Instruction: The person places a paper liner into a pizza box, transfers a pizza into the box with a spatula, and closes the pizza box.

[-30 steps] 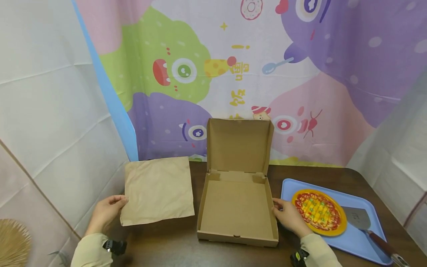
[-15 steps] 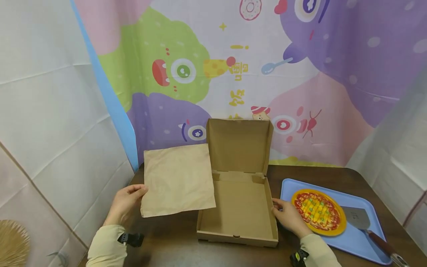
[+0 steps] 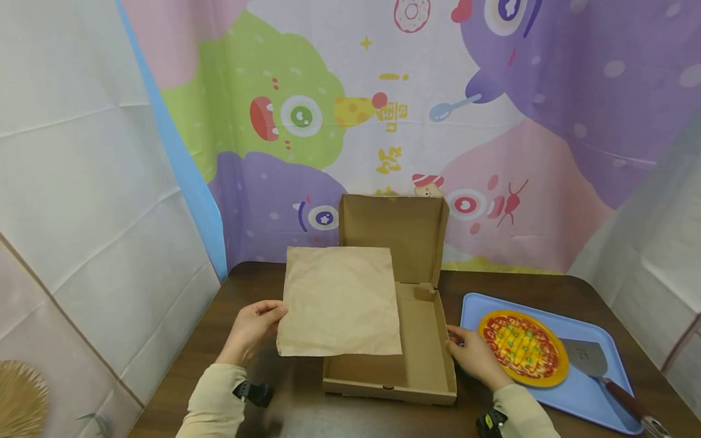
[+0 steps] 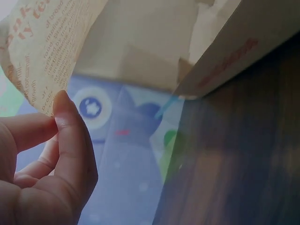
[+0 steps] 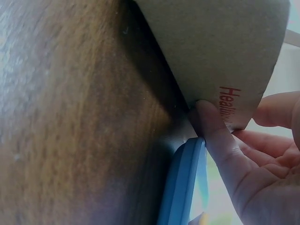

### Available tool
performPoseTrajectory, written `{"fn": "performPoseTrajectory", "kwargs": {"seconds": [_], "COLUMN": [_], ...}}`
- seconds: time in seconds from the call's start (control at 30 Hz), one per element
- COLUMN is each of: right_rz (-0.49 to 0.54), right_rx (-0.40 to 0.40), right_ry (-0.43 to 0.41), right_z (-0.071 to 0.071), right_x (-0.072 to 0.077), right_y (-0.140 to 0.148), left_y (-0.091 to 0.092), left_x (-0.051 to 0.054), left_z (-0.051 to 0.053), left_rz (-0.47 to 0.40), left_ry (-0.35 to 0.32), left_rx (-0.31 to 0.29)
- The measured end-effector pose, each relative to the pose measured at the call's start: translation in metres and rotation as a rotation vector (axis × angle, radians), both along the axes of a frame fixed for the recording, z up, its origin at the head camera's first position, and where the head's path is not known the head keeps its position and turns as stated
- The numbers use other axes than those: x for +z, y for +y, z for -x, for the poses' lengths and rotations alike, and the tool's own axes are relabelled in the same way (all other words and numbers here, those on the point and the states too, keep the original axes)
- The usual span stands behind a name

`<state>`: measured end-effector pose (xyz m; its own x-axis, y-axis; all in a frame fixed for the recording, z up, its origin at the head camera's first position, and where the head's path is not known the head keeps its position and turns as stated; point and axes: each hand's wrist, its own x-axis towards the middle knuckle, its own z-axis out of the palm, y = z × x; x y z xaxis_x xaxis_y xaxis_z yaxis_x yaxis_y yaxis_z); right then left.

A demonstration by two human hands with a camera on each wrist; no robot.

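Observation:
A brown sheet of paper point(image 3: 339, 301) is held by its left edge in my left hand point(image 3: 251, 328), pinched between thumb and fingers. Red print shows on the paper point(image 4: 61, 47) in the left wrist view. The sheet hangs over the left part of an open cardboard pizza box point(image 3: 432, 340), hiding part of its base and lid. My right hand point(image 3: 476, 356) grips the box's right side wall. In the right wrist view, the thumb point(image 5: 215, 126) lies against the printed outer wall point(image 5: 211, 51).
Right of the box, a blue tray point(image 3: 580, 398) holds a toy pizza point(image 3: 523, 347) on an orange plate and a pizza server point(image 3: 588, 359) whose handle overhangs the tray's corner. All stand on a dark wooden table point(image 3: 306, 413); a patterned curtain point(image 3: 350, 140) hangs behind.
My left hand has carried the paper to the right, from beside the box to over its left part. The right hand stays at the box wall.

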<state>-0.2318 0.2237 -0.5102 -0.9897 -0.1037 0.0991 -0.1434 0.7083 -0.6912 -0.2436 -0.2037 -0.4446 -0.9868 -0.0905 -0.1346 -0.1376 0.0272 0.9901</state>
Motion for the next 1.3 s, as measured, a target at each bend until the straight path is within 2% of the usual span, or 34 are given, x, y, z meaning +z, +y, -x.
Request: {"fn": "performPoseTrajectory", "kwargs": {"seconds": [0.23,0.5,0.7,0.93,1.3], "right_rz": [0.007,0.013,0.019,0.021,0.015], "right_rx": [-0.001,-0.004,-0.008,-0.007,-0.015], "right_ry": [0.003,-0.003,-0.015,-0.023,-0.03], "right_z": [-0.001,-0.001,-0.002,-0.001,-0.001], "right_x": [0.001,0.0,0.0,-0.001,-0.004], "right_y": [0.0,0.0,0.0,0.001,0.002], "left_y": [0.029,0.05,0.061,0.068,0.081], "left_x": [-0.012,-0.025,-0.032,-0.037,-0.047], "left_z": [0.004,0.009,0.012,0.019,0.024], "left_rz": [0.0,0.012,0.041,0.116,0.15], "left_ry": [0.004,0.033,0.031,0.056,0.075], "left_rx": [-0.007,-0.018,-0.028,-0.041,-0.063]}}
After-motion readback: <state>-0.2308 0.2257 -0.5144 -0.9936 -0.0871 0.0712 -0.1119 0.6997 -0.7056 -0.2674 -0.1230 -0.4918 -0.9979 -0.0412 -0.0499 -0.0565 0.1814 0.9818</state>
